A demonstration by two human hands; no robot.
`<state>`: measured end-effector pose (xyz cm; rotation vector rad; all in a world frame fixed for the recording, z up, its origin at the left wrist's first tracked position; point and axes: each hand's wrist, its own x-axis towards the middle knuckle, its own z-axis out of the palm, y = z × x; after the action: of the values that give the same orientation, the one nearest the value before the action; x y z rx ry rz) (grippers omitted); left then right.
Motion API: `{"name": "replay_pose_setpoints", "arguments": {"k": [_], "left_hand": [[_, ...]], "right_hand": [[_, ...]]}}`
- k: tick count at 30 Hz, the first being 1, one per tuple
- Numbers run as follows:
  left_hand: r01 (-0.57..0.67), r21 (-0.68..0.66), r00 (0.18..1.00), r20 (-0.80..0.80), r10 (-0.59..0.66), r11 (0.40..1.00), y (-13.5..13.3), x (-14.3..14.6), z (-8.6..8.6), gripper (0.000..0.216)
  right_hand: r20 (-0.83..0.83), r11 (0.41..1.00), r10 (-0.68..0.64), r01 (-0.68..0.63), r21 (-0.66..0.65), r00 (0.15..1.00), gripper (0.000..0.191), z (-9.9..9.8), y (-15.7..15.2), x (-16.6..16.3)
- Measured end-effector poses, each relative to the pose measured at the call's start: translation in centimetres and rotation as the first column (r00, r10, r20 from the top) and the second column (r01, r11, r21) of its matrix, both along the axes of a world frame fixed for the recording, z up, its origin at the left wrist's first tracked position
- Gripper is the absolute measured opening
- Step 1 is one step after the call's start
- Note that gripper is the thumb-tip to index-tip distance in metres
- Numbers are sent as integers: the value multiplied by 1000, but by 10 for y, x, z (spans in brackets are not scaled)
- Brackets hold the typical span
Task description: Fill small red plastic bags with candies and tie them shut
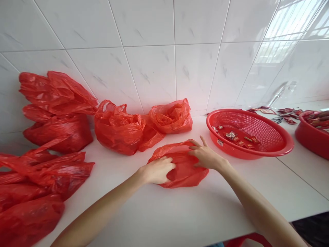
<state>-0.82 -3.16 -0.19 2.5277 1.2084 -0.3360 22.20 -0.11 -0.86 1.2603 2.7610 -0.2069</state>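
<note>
right of the right hand sits a red basket; between right and left hand lies an open red bag, both hands unclenched, fingers parted inside its mouth. the basket holds small packets.

In front of the open bag, the white table offered a broad free surface, and between the two forearms a hand could pass low. Inside the bag's mouth there was some room between the left hand and the right hand. Behind, two bulky bags and the tiled wall obstructed the way. Farther left, the knotted bags formed a barrier, but a bare stretch lay between them and the left forearm. At right, the perforated basket with its raised rim stood in the way; only a narrow passage separated it from the second red container.
</note>
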Motion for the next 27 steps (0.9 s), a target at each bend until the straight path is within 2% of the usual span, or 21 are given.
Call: {"name": "replay_pose_setpoints", "arguments": {"k": [3, 6, 9, 11, 16, 18, 27], "left_hand": [[67, 45, 989, 130, -73, 997, -5, -1, 8, 9], [85, 228, 948, 280, -149, 970, -4, 2, 11, 24], [41, 331, 968, 221, -120, 943, 6, -1, 4, 24], [0, 305, 988, 145, -46, 952, 16, -7, -6, 17], [-93, 181, 993, 85, 79, 979, 35, -27, -27, 54], [-104, 176, 990, 108, 86, 979, 37, -31, -31, 61], [-156, 188, 949, 300, 95, 970, 30, -31, -52, 69]], "right_hand": [[-1, 998, -8, 7, -65, 1000, 34, -3, -2, 1], [-25, 995, -23, 20, -96, 999, 37, -5, -2, 2], [-65, 990, -49, 40, -133, 997, 34, -7, -2, 6], [-77, 986, -69, 57, -155, 995, 34, -10, -1, 9], [-18, 972, -116, 109, -208, 993, 65, -14, -2, 16], [-14, 968, -128, 121, -218, 992, 71, -13, -2, 17], [-25, 953, -166, 154, -259, 986, 76, -13, 2, 27]]}}
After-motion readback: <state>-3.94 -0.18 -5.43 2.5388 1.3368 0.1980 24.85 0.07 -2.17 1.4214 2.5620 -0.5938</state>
